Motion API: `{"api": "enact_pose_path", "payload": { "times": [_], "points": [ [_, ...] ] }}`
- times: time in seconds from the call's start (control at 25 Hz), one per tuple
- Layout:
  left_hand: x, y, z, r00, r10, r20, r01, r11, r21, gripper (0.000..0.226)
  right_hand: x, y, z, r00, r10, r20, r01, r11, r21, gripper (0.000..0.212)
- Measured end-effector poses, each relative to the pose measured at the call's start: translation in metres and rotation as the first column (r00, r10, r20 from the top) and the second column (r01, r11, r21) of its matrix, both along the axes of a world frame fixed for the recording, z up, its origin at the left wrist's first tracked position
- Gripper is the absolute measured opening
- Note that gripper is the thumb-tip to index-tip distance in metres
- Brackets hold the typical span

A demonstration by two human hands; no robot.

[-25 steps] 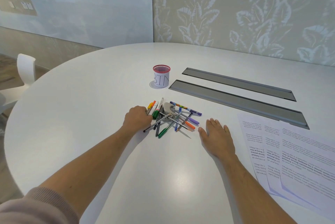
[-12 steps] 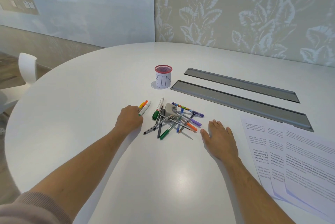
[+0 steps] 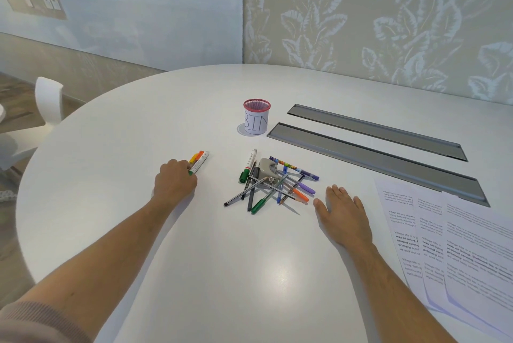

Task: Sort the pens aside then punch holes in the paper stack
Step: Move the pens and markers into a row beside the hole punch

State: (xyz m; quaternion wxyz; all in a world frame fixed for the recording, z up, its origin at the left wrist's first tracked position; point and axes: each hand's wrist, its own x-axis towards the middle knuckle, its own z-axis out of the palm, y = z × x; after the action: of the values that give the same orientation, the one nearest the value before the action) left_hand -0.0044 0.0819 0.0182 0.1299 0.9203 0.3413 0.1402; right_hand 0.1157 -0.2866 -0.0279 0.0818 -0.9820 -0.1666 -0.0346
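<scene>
A few markers (image 3: 198, 161) have been pulled away from the pile of pens (image 3: 273, 186) toward nine o'clock, so the sorting has been started. They are gripped by the curled left hand (image 3: 175, 179). The right hand (image 3: 342, 211) is laid flat and open at the pile's four o'clock. The grey hole punch (image 3: 268, 171) is partly buried under crossed pens. The paper stack (image 3: 455, 245) is spread at three o'clock.

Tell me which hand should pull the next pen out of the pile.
Probably the right hand: it lies flat and empty beside the pile, while the left hand is off to the side on the markers.
</scene>
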Motion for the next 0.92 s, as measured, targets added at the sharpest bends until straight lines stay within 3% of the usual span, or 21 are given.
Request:
{"api": "enact_pose_path", "payload": {
  "times": [0.2,0.32,0.48,0.72,0.92],
  "points": [
    [0.001,-0.025,-0.001,0.993,-0.082,0.082,0.074,0.993,0.092,0.038,-0.001,0.000,0.002,1.000,-0.001,0.001,0.001,1.000,0.001,0.070],
    [0.007,-0.052,0.000,0.931,-0.295,0.217,0.292,0.955,0.048,0.039,-0.002,0.000,0.003,1.000,-0.005,-0.003,0.005,1.000,0.002,0.070],
    [0.012,-0.087,-0.002,0.829,-0.542,0.138,0.544,0.839,0.028,0.038,-0.003,0.000,0.005,1.000,0.000,-0.008,0.000,1.000,0.016,0.069],
    [0.017,-0.102,-0.002,0.834,-0.549,0.049,0.550,0.835,0.000,0.028,-0.006,-0.001,0.008,1.000,0.009,-0.026,-0.008,0.999,0.031,0.068],
    [0.019,-0.101,-0.003,0.840,-0.529,0.121,0.540,0.836,-0.097,0.015,-0.007,0.000,0.009,1.000,0.011,-0.026,-0.011,1.000,0.025,0.068]
  ]
}}
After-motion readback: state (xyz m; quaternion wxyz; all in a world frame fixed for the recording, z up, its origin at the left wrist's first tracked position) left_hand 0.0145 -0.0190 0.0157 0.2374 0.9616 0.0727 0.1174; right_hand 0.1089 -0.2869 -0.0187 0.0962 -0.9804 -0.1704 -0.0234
